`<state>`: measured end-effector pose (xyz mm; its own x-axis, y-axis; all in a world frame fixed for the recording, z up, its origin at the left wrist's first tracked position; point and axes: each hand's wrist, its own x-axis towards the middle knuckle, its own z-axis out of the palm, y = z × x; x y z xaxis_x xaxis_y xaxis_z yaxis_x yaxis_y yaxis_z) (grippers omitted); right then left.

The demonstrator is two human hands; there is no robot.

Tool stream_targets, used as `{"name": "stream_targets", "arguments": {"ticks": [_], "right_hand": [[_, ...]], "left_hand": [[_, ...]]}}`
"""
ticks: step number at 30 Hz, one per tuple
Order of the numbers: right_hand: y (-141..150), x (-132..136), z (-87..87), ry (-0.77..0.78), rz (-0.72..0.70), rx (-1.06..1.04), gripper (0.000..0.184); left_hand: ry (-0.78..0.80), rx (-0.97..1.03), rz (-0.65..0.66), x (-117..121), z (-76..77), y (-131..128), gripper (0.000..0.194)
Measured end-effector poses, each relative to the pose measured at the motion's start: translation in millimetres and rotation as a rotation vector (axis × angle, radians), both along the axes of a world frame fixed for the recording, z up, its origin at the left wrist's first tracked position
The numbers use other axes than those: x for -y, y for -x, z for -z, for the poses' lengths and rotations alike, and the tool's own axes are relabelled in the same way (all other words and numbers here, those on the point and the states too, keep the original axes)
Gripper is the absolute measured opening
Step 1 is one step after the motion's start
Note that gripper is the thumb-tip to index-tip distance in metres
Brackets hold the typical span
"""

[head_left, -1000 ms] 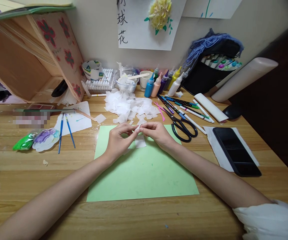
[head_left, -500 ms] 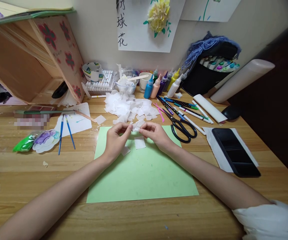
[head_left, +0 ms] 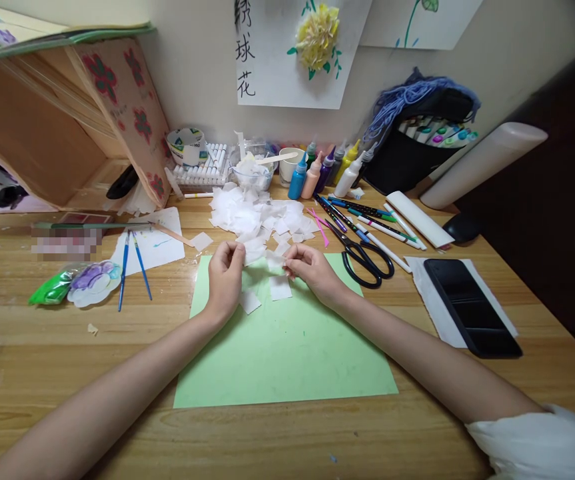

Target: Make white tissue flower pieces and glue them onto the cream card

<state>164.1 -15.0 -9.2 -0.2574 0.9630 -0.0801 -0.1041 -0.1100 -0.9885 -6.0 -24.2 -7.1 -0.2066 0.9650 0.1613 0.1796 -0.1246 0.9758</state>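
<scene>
My left hand [head_left: 224, 283] is above the left part of a green sheet [head_left: 287, 360], its thumb and fingers pinched at the edge of a thin white paper piece [head_left: 254, 252]. Opposite it, my right hand [head_left: 313, 272] pinches another white paper piece [head_left: 276, 259] by its right side. A small gap separates the two pieces. Below them, one white paper square [head_left: 281, 288] lies flat on the green sheet, and a second square [head_left: 250, 302] rests to its left, near my left wrist. Just beyond my hands spreads a loose pile of white paper pieces [head_left: 240, 212].
Black-handled scissors [head_left: 362, 257] and several pens [head_left: 367, 223] lie right of my right hand. Paint bottles [head_left: 312, 177] and a bowl [head_left: 252, 177] line the wall. Brushes [head_left: 142, 265] and a palette [head_left: 94, 283] sit left. A black case [head_left: 472, 307] lies far right.
My hands have drawn apart, the left one moving left. The white paper between them now shows as two separate pieces, one at each hand. The view has shifted slightly.
</scene>
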Motion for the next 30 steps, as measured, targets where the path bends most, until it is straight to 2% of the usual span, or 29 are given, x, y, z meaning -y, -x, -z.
{"name": "stream_targets", "arguments": {"ticks": [3,7,10,13,16,18,23,30], "right_hand": [[-1.1,0.3,1.7,0.031,0.009,-0.041,0.014],[-1.3,0.5,1.6,0.061,0.041,-0.085,0.016],[-0.5,-0.2,2.2,0.058,0.060,-0.083,0.020],[0.5,0.0,1.9,0.009,0.018,-0.029,0.022],[1.0,1.6,-0.9,-0.045,-0.048,0.016,0.022],[1.0,2.6,-2.9,-0.057,-0.063,0.025,0.023],[0.3,2.9,-4.1,-0.047,-0.056,0.019,0.024],[-0.3,3.6,-2.2,-0.043,-0.054,0.015,0.023]], "left_hand": [[0.032,-0.037,-0.066,-0.8,1.2,0.8,0.021],[0.069,-0.250,0.029,4.9,-1.5,-2.4,0.020],[-0.090,-0.487,0.006,11.4,-5.2,-5.6,0.005],[-0.295,-0.586,0.031,16.0,-7.5,-7.5,0.016],[-0.339,-0.597,0.204,17.3,-7.0,-8.5,0.017],[-0.330,-0.570,0.263,17.0,-5.8,-9.0,0.017],[-0.319,-0.518,0.263,16.3,-4.3,-9.1,0.020],[-0.329,-0.545,0.256,16.3,-2.7,-8.3,0.022]]}}
